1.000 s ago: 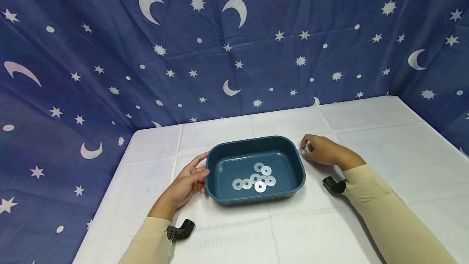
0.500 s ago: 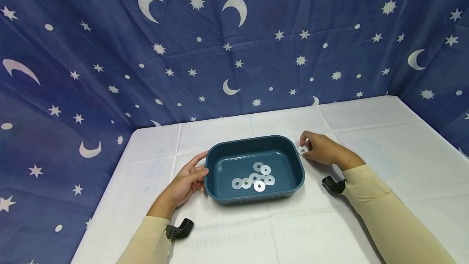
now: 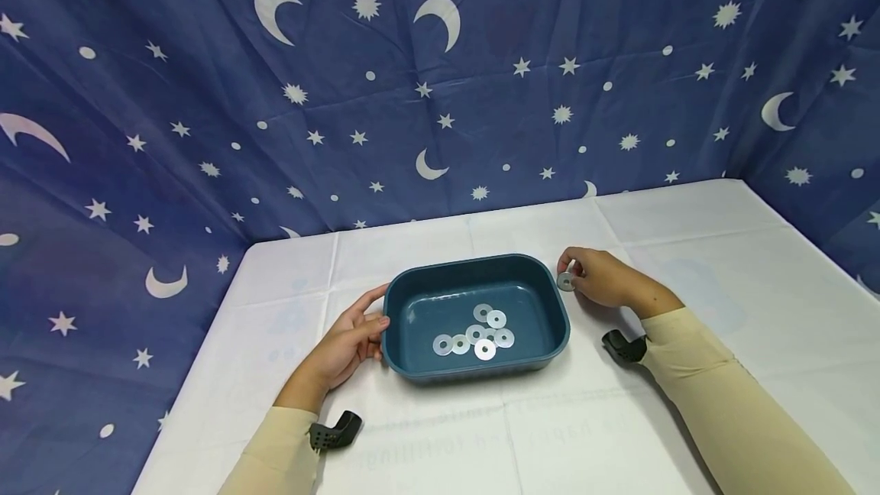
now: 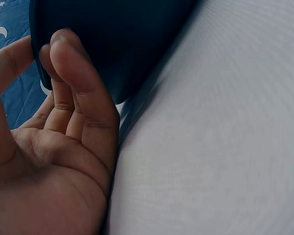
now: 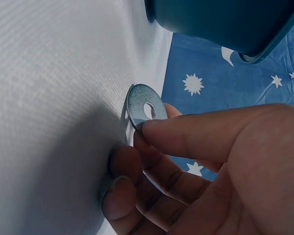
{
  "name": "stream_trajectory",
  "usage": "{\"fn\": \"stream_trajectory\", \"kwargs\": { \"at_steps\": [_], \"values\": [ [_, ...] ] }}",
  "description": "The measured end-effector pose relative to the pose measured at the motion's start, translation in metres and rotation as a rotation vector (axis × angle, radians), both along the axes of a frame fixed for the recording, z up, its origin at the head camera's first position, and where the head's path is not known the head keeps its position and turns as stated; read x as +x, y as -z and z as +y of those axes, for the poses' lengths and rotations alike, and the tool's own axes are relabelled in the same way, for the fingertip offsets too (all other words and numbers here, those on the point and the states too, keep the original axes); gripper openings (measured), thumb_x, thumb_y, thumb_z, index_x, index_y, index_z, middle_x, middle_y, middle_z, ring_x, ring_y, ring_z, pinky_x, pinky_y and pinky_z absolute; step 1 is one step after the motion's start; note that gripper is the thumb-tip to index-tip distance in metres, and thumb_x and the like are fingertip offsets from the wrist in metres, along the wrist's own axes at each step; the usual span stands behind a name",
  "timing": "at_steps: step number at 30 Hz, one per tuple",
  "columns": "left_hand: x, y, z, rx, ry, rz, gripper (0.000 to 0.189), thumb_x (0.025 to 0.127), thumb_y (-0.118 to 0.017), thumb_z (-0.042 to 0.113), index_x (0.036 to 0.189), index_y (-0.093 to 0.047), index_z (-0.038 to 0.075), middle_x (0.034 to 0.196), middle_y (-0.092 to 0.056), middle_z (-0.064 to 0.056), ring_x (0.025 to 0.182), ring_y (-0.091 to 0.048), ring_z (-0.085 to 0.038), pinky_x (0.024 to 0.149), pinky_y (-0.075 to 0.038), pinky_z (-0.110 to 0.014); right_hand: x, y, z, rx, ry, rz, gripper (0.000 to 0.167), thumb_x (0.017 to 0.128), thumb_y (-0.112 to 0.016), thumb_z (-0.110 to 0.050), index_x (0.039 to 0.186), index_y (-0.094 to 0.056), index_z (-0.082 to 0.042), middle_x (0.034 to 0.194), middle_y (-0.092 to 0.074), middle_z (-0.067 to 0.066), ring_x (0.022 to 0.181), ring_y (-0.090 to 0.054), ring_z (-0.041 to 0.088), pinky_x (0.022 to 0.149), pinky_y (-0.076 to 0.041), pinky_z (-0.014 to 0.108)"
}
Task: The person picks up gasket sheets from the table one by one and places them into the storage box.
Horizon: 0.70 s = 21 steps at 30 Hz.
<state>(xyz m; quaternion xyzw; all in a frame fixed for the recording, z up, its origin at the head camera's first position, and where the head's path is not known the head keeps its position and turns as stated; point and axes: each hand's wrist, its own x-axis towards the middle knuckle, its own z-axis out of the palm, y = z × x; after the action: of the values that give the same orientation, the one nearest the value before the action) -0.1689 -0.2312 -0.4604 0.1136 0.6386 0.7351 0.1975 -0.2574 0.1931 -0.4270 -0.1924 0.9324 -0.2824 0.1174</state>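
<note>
A dark teal rectangular tub (image 3: 474, 376) stands on the white cloth, and several flat metal washers (image 3: 485, 350) lie on its floor, some overlapping. My left hand (image 3: 349, 342) holds the tub's left end, thumb at the rim and fingers against the outer wall; in the left wrist view the fingers (image 4: 81, 73) bend against that wall. To the right of the tub, my right hand (image 3: 601, 277) pinches one washer (image 5: 146, 105) between thumb and fingers. That washer is tilted up at the cloth, close beside the tub's right wall, its centre hole showing.
White cloth (image 3: 440, 449) covers the table, with faint printing showing through. A dark blue curtain (image 3: 440, 121) with moons and stars hangs behind and at both sides. Black wrist mounts (image 3: 337, 431) sit on both forearms.
The washer in my right hand has tilted, and its face now shows more in line with the camera. Left hand and tub look unmoved; the view has shifted slightly.
</note>
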Motion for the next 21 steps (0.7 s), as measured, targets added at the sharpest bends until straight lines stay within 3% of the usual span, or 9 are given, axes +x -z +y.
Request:
{"fn": "stream_trajectory", "kwargs": {
  "at_steps": [21],
  "values": [
    [0.002, -0.001, 0.001, -0.012, -0.008, 0.004, 0.067, 0.102, -0.054, 0.014, 0.159, -0.018, 0.014, 0.094, -0.064, 0.001, 0.064, -0.061, -0.007, 0.057, -0.052, -0.020, 0.010, -0.021, -0.002, -0.078, -0.020, 0.115, 0.022, 0.090, -0.048, 0.006, 0.102, -0.062, -0.005, 0.080, -0.056, 0.006, 0.072, -0.050, 0.018, 0.066, -0.043, 0.031]
  ]
}}
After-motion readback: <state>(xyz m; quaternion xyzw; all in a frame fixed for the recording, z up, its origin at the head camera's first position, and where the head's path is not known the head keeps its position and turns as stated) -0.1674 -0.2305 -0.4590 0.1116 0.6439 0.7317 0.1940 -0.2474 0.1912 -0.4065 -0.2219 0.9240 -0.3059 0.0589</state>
